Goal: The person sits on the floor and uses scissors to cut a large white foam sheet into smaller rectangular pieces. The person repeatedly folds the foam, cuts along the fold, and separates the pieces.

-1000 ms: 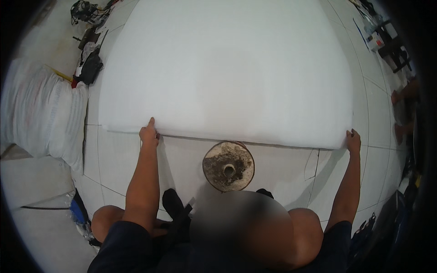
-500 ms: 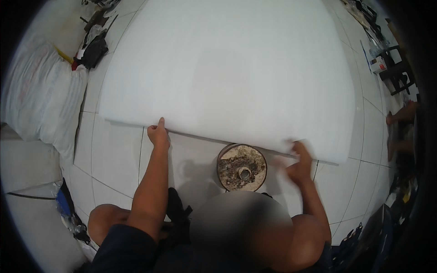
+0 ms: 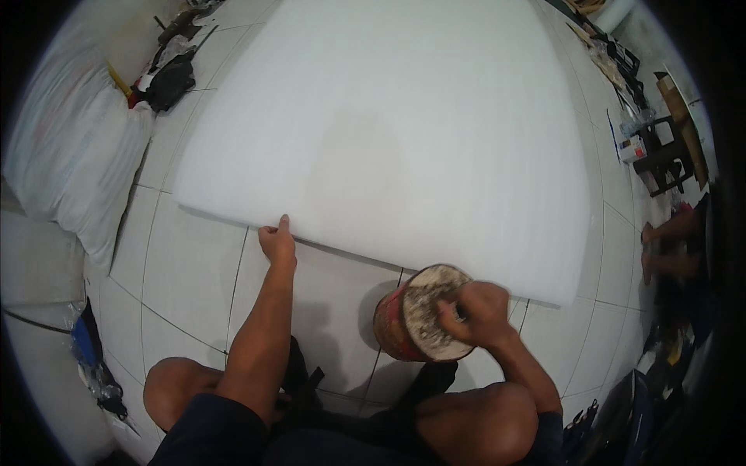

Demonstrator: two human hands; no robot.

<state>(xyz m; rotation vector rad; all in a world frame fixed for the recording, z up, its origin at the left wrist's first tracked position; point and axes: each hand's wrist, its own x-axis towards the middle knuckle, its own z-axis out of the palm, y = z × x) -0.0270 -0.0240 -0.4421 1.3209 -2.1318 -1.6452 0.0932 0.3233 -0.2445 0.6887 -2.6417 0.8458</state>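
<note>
A large white foam sheet point(image 3: 435, 179) lies spread in front of me. My left hand point(image 3: 278, 242) pinches its near edge, thumb on top and fingers curled underneath. My right hand point(image 3: 480, 312) is closed around the middle of a reddish-brown round can point(image 3: 423, 307), whose top looks filled with crusty, cement-like material. The can leans, showing its side, and its far rim meets or overlaps the sheet's near edge. My fingers mostly cover the hole at the centre of its top.
Stuffed white sacks point(image 3: 78, 147) stand on the left, with a black bag point(image 3: 169, 81) beyond them. Tiled floor point(image 3: 186, 264) surrounds the sheet. Another person's feet point(image 3: 660, 248) show at the right, near a black stool-like frame point(image 3: 664, 159). Clutter lines both sides.
My right hand has left the sheet's edge and taken hold of the can's top. The can has tilted and shifted slightly right. My left hand stays on the edge.
</note>
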